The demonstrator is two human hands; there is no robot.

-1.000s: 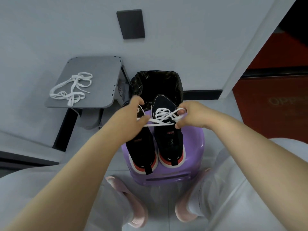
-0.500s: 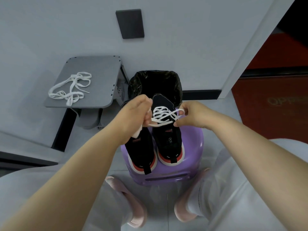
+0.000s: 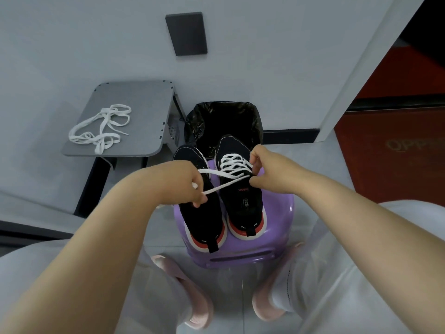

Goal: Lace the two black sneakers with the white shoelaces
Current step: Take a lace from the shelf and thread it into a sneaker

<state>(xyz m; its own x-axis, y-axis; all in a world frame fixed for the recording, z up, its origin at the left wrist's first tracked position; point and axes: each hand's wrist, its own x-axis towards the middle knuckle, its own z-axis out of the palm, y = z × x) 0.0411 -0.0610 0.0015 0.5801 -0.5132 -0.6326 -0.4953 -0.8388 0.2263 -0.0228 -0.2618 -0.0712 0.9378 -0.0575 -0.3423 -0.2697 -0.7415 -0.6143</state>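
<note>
Together on the purple stool (image 3: 279, 237) stand the laced sneaker (image 3: 245, 208) and the unlaced sneaker (image 3: 201, 220). The left hand (image 3: 185, 186) and right hand (image 3: 272, 169) each close their grip on an end of the white shoelace (image 3: 234, 165). A spare shoelace (image 3: 101, 128) lies near the tabletop's (image 3: 139, 97) left edge.

Laced sneaker (image 3: 243, 201) and unlaced sneaker (image 3: 199, 213) black, soles red and white (red logo on one tongue); threaded shoelace (image 3: 232, 165) and loose shoelace (image 3: 101, 128) white; stool (image 3: 279, 227) purple; table (image 3: 134, 100) grey; slippers (image 3: 192, 297) pink
</note>
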